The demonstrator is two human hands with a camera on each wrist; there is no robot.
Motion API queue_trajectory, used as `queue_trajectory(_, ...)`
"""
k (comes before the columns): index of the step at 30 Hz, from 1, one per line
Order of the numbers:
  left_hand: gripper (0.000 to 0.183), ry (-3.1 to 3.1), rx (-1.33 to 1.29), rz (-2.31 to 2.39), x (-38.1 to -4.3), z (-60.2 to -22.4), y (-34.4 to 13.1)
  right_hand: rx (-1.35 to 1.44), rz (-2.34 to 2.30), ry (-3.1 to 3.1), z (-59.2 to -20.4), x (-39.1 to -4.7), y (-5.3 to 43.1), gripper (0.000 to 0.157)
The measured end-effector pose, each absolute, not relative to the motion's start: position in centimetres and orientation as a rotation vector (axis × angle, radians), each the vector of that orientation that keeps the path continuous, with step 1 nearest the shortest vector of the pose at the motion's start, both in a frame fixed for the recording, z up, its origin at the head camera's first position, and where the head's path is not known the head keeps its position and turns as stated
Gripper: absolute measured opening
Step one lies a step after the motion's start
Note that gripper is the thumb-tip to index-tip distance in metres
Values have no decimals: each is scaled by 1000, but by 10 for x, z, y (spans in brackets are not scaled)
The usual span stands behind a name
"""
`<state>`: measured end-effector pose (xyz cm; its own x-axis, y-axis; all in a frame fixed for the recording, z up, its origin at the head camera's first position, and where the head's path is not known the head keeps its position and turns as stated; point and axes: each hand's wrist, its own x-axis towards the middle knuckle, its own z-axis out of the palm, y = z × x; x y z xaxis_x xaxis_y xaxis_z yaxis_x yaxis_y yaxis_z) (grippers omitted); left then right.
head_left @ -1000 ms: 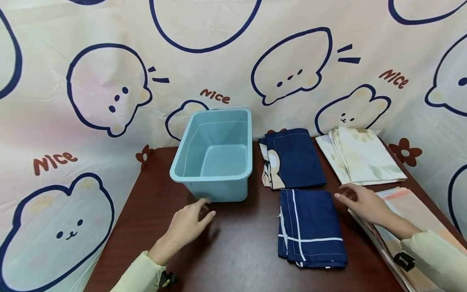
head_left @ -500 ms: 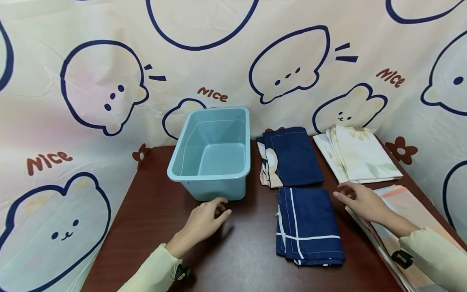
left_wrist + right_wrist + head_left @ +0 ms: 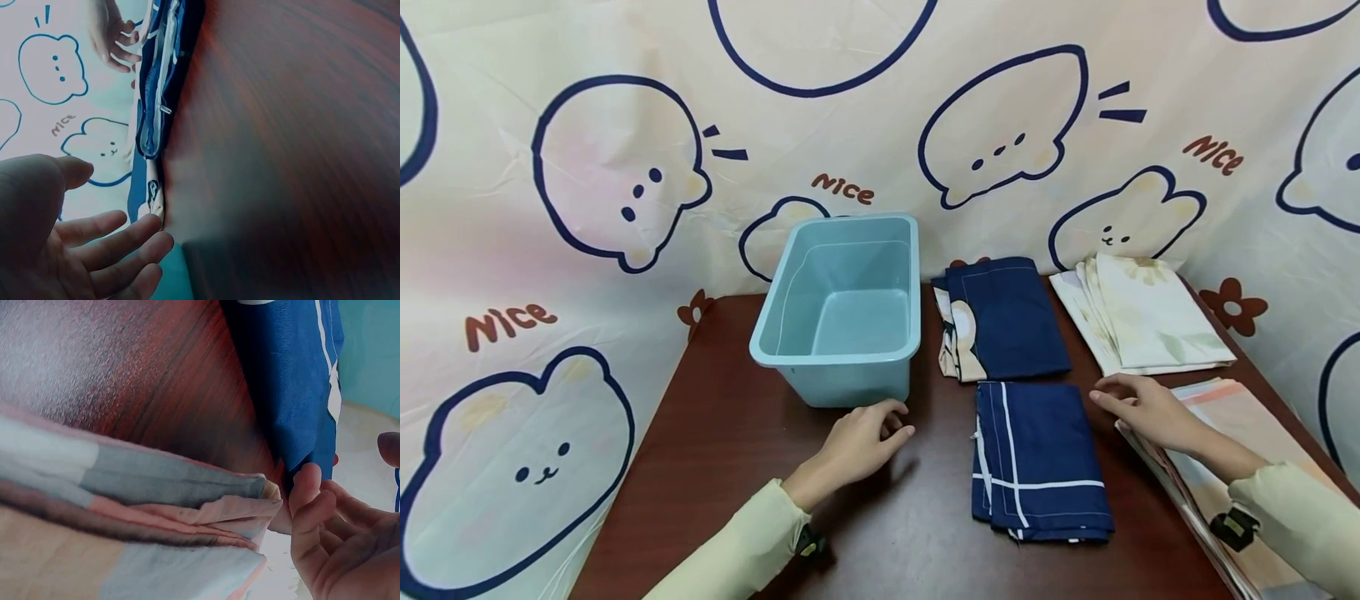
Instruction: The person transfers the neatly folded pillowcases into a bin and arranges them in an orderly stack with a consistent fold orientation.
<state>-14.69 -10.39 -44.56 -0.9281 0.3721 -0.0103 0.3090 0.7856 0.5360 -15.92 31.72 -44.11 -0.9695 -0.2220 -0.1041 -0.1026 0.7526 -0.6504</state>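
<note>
Largest change: the left hand now lies farther right than a moment ago, just in front of the base of the blue bin, while I keep the right hand almost where it was. I judge that this brings both hands toward the lined navy cloth — an approach, with nothing yet taken up. Both grips stand apart, the fingers loosely bent on nothing; whether the right fingertips brush the cloth's edge I cannot tell. In descending order, on the brown table: the bin stands upright beyond the left hand; the peach patchwork cloth lies folded beneath the right wrist; the white floral cloth and the printed dark cloth lie beyond the right hand. The lined navy cloth rests flat between the hands, nearer the right — folded in layers, crossed by white stripes, its stacked edge facing the left hand.
</note>
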Motion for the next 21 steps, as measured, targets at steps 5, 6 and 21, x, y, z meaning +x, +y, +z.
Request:
queue_trajectory(5, 34, 2788, 534, 901, -151, -445, -94, -250, -1063, 2713, -440, -162, 318, 50)
queue_trajectory(6, 34, 2775, 529, 914, -151, -444, -92, -245, -1072, 2699, -440, -163, 318, 50)
queue_trajectory(21, 37, 2517, 504, 1167, -156, -453, -55, -120, -1130, 2513, -439, -165, 320, 61)
